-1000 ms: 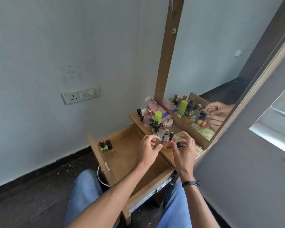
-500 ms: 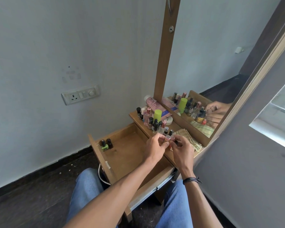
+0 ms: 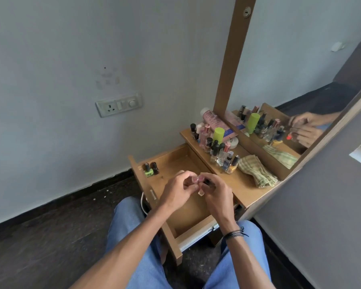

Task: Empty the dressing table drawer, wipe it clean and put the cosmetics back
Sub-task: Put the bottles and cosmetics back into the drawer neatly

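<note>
Drawer [image 3: 188, 215] stands pulled out under my hands, with three nail polish bottles [image 3: 150, 170] upright in its far left corner; the other cosmetics [image 3: 215, 147] crowd the tabletop [image 3: 238, 184] below the mirror [image 3: 300, 80], a checked cloth [image 3: 256, 171] just beside them. My left hand [image 3: 175, 192] and right hand [image 3: 215, 192] meet above the drawer, each grip pinching small pink-capped bottles [image 3: 198, 179] between the fingertips; how many I cannot tell; a black wristband [image 3: 233, 233] circles my right wrist.

Switch plate [image 3: 118, 104] on grey wall [image 3: 50, 59]; black skirting [image 3: 61, 199]; dark floor [image 3: 40, 243] below.
</note>
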A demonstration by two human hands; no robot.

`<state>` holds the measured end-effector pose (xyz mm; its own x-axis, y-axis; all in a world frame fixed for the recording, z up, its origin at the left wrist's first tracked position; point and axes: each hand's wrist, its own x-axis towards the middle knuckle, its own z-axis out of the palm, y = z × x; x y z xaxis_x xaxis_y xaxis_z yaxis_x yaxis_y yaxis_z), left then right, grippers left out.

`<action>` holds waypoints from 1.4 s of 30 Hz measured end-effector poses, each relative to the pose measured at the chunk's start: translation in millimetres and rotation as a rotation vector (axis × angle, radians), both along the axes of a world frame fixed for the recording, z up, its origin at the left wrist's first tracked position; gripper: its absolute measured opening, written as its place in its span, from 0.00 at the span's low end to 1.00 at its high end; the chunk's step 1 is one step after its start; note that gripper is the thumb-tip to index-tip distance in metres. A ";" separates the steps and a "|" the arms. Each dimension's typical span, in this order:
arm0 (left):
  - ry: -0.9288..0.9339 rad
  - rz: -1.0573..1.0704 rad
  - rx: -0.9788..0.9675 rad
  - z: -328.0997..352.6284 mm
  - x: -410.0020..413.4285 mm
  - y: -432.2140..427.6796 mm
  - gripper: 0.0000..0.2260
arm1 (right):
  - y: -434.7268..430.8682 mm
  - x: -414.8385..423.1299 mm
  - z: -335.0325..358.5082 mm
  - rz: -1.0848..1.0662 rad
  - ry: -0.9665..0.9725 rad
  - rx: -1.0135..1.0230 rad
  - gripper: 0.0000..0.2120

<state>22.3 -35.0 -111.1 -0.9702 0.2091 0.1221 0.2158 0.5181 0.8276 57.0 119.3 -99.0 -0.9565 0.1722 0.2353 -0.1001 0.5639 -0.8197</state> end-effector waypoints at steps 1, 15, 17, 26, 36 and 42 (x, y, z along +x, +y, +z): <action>-0.009 0.008 -0.052 -2.8 1.2 -11.4 0.09 | -9.4 -1.0 -5.1 0.029 -0.021 0.015 0.12; 0.100 -0.016 -0.549 -17.9 3.4 -69.9 0.04 | -67.7 -11.3 -50.4 0.198 -0.176 0.128 0.15; 0.128 -0.013 -0.588 -18.5 3.1 -68.9 0.05 | -67.5 -10.8 -53.0 0.190 -0.185 0.128 0.15; 0.120 0.012 -0.656 -17.1 1.5 -64.1 0.04 | -66.4 -9.4 -64.7 0.166 -0.240 0.026 0.11; 0.086 -0.041 -0.693 -17.4 1.3 -62.8 0.04 | -65.1 -11.2 -70.3 0.202 -0.297 0.011 0.10; 0.030 -0.041 -0.706 -16.5 1.9 -62.2 0.05 | -63.9 -11.8 -70.6 0.265 -0.340 0.070 0.09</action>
<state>24.2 -97.2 -127.6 -0.9582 0.2846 -0.0292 0.2643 0.9196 0.2906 45.2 55.4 -169.6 -0.9907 -0.0947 -0.0982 0.0201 0.6106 -0.7917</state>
